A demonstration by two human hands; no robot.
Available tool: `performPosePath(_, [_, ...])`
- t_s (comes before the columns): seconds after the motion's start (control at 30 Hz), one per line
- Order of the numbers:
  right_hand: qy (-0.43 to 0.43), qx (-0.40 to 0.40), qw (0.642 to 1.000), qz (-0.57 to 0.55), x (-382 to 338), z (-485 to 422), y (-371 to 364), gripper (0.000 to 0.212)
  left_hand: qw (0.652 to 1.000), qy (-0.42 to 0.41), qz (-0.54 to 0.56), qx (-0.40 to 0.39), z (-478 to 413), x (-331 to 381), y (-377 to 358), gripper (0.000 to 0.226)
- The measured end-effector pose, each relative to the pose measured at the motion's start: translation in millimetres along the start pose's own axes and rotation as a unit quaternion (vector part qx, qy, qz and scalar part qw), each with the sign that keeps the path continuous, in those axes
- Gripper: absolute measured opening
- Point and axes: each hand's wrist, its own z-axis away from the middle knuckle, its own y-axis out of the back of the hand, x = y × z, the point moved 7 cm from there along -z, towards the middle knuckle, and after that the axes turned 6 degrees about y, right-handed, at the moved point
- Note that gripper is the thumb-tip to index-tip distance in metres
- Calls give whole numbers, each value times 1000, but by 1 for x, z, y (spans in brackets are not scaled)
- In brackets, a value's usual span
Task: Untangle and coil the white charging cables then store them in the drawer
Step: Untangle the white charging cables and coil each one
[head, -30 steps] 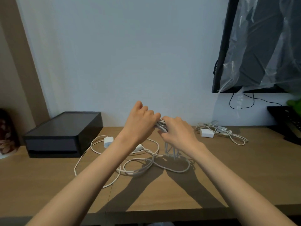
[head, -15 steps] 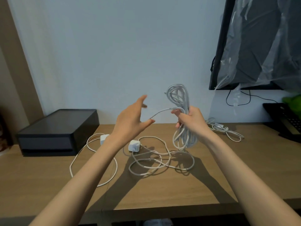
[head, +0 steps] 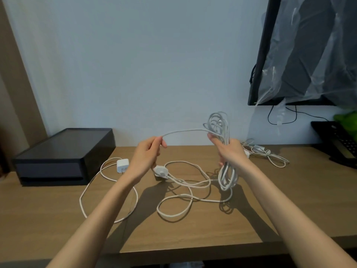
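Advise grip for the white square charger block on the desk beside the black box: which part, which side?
Take the white square charger block by its two opposite side faces, coming down from above. It lies flat on the wooden desk, apart from the loose white cable loops, so those faces look free; its own cable seems to leave the far end.

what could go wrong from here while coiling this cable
The loose loops on the desk cross one another; pulling the strand with the left hand may tighten a knot. The white adapter could drag along and snag. The coil in the right hand hangs loose and might slip apart.
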Motion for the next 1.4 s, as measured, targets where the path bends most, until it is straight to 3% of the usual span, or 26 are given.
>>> performPosePath(0.1, [53, -39, 994, 89, 0, 4, -16, 51, 998, 33, 54, 3, -8, 12, -1, 35])
performPosePath(0.23, [57, -114, 982, 136, 7, 11, -36, 55, 999, 20, 26, 24, -16, 15, -4, 36])
performPosePath(0.5, [-30, -171, 984, -47, 11, 13, -54, 51, 995, -33, -90, -22, -11, 10, -33, 39])
performPosePath(0.63, [-18, -143, 983, -114, 3, 4, -59, 44, 978, -57, -197, -33, -10, 7, -47, 40])
performPosePath(0.93, [0, -133, 978, -161, -2, -11, -72, 24, 956, -65, -265, -108, -25, -6, -65, 36])
performPosePath(1.07, [-3, -141, 965, -221, 0, -16, -77, 16, 958, -70, -251, -120, -34, -9, -66, 38])
performPosePath(1.27, [0, -156, 965, -211, 6, -28, -82, 21, 959, -74, -238, -133, -44, -19, -67, 37])
performPosePath(1.4, [-61, -110, 934, -335, 19, -44, -78, 29, 981, -37, -132, -134, -47, -37, -58, 34])
